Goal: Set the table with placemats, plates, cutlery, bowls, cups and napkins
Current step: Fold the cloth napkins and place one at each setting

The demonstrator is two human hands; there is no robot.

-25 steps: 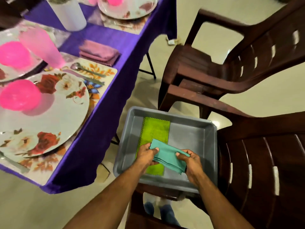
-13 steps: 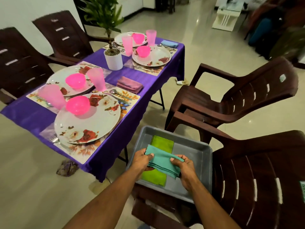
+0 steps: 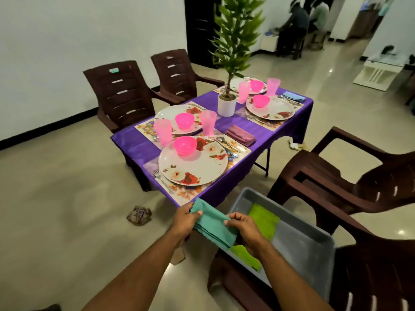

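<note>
A folded teal napkin (image 3: 212, 224) is held between both hands just below the near corner of the purple-clothed table (image 3: 256, 126). My left hand (image 3: 184, 218) pinches its left end and my right hand (image 3: 246, 230) pinches its right end. Behind it a grey tray (image 3: 314, 243) on a chair seat holds a green napkin (image 3: 265, 222). The table carries several floral plates on placemats, the nearest plate (image 3: 193, 168) with a pink bowl (image 3: 185, 145), plus pink cups (image 3: 163, 131), cutlery, a mauve napkin (image 3: 240, 135) and a blue napkin (image 3: 294, 96).
A potted plant (image 3: 228, 104) stands mid-table. Brown plastic chairs stand at the far side (image 3: 122, 95) and at the right (image 3: 336, 176). A crumpled wrapper (image 3: 139, 215) lies on the floor at the left. People sit far back (image 3: 301, 25).
Both hands lifted the teal napkin out of the grey tray and carried it left toward the table corner. My view rose, showing the whole table.
</note>
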